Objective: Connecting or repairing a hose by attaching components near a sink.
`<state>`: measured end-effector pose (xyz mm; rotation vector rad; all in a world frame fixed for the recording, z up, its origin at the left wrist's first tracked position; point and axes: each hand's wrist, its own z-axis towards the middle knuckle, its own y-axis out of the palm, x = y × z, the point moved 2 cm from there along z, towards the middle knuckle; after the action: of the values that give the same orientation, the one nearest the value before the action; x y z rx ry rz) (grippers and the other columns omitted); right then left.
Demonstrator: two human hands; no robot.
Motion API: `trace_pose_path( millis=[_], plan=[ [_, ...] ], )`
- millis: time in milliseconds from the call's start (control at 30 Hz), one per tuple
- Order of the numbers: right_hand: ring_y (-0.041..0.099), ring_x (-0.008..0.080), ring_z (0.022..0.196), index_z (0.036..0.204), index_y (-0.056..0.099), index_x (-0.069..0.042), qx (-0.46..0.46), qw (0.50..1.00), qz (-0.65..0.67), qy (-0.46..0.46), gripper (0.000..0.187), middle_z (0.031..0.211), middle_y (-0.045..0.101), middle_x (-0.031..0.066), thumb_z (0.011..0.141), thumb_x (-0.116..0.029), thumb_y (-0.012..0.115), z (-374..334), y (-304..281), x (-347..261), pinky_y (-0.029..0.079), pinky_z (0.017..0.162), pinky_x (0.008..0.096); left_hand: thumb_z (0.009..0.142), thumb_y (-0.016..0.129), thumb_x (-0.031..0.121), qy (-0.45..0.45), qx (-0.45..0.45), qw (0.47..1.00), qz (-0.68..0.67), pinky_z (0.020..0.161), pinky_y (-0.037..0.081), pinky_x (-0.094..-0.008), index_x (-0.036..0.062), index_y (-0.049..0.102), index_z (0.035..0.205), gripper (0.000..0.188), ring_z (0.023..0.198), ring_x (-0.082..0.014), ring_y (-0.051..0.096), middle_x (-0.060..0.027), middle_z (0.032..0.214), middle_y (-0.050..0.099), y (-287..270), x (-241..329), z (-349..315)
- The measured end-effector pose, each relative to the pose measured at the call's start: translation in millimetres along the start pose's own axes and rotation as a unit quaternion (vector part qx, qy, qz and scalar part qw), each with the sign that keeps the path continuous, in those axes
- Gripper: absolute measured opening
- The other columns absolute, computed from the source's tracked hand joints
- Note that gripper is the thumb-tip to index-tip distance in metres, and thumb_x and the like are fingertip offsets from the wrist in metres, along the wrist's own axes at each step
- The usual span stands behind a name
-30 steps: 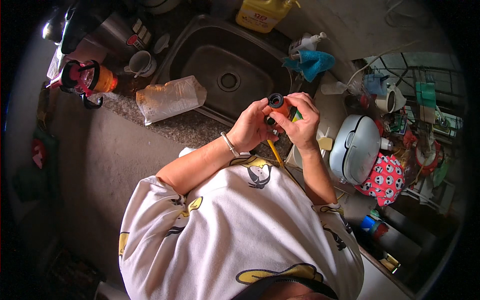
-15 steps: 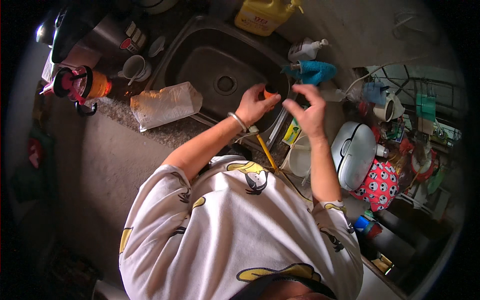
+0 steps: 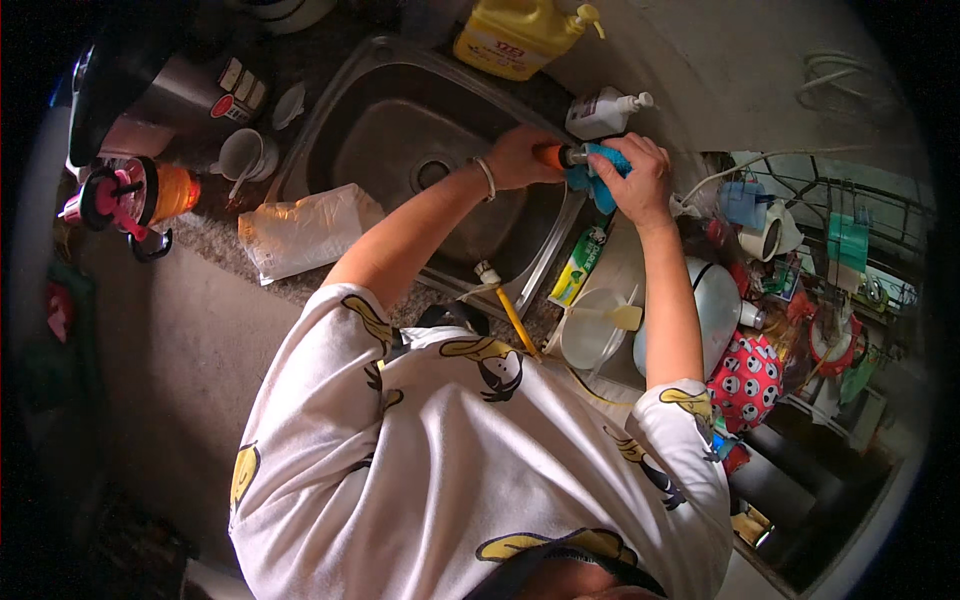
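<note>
My left hand (image 3: pixel 523 158) is closed round a short orange cylindrical piece (image 3: pixel 549 156) over the right part of the steel sink (image 3: pixel 345 110). The orange piece meets the end of a metal tap spout (image 3: pixel 575 156); whether it sits on it or only touches it I cannot tell. My right hand (image 3: pixel 645 180) grips a bright blue cloth (image 3: pixel 604 185) wrapped about the tap, thumb pressing on top. A yellow hose (image 3: pixel 515 320) with a pale connector (image 3: pixel 487 272) lies over the sink's near edge.
Behind the sink stand a yellow jug (image 3: pixel 515 40) and a white pump bottle (image 3: pixel 605 113). At left are a plastic bag (image 3: pixel 310 232), a mug (image 3: pixel 247 155) and an orange-and-pink jar (image 3: pixel 175 190). Close to my right forearm are a green-yellow packet (image 3: pixel 578 267), a white tub (image 3: pixel 590 335) and a pale lidded case (image 3: pixel 705 310).
Both hands have moved away from me and rightward to the tap. My right hand, empty before, has taken hold of the blue cloth. The orange piece has come up to the spout.
</note>
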<state>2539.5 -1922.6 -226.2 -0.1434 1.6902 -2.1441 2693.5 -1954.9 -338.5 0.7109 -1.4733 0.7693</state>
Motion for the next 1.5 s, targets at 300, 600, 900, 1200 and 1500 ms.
trace_pose_path(
  millis=[300, 600, 900, 1200, 1500],
  plan=[
    [0.055, 0.0258, 0.066, 0.073, 0.061, -0.009, 0.005, 0.998, 0.031, -0.046, 0.021, 0.068, 0.056, 0.0049, 0.066, -0.026, 0.070, 4.6, -0.7, -1.2, 0.040, 0.059, 0.0354, 0.060, 0.073, 0.018, 0.043, -0.088, 0.990, 0.099, 0.076, 0.047, -0.0339, 0.0036, 0.059, 0.093, 0.039, 0.087, -0.0241, 0.058, -0.0128, 0.094, 0.057, -6.7, 21.7, 12.2],
    [0.054, 0.0245, 0.065, 0.072, 0.061, -0.011, 0.029, 0.998, 0.014, -0.053, 0.025, 0.067, 0.055, 0.0034, 0.066, -0.034, 0.069, 2.8, 2.6, 1.3, 0.038, 0.057, 0.0361, 0.060, 0.070, 0.017, 0.118, 0.142, 0.963, 0.194, 0.072, 0.047, -0.0373, 0.0096, 0.063, 0.086, 0.028, 0.083, -0.0292, 0.056, -0.0107, 0.090, 0.055, 19.2, 11.0, 8.1],
    [0.053, 0.0239, 0.064, 0.073, 0.061, -0.011, 0.044, 0.998, 0.018, -0.051, 0.025, 0.066, 0.054, 0.0029, 0.065, -0.033, 0.069, 0.8, 4.6, 3.5, 0.037, 0.056, 0.0358, 0.058, 0.071, 0.015, 0.125, 0.224, 0.942, 0.218, 0.070, 0.047, -0.0391, 0.0102, 0.062, 0.080, 0.025, 0.088, -0.0291, 0.053, -0.0098, 0.090, 0.052, 26.7, 9.6, 5.2],
    [0.055, 0.0240, 0.065, 0.072, 0.062, -0.012, 0.065, 0.997, 0.005, -0.034, 0.025, 0.068, 0.055, 0.0024, 0.065, -0.035, 0.069, 4.5, 7.8, 2.5, 0.038, 0.057, 0.0361, 0.056, 0.073, 0.015, 0.086, 0.350, 0.901, 0.241, 0.073, 0.045, -0.0401, 0.0098, 0.061, 0.080, 0.028, 0.090, -0.0303, 0.050, -0.0105, 0.095, 0.050, 36.2, 10.6, 5.8],
    [0.055, 0.0246, 0.065, 0.073, 0.062, -0.011, 0.038, 0.998, 0.039, -0.028, 0.025, 0.068, 0.057, 0.0032, 0.063, -0.033, 0.071, 4.7, 7.6, 0.7, 0.039, 0.058, 0.0367, 0.055, 0.077, 0.020, 0.143, 0.059, 0.958, 0.240, 0.078, 0.045, -0.0387, 0.0094, 0.061, 0.089, 0.040, 0.093, -0.0309, 0.051, -0.0130, 0.097, 0.050, 1.5, -7.6, 10.7]
  ],
)
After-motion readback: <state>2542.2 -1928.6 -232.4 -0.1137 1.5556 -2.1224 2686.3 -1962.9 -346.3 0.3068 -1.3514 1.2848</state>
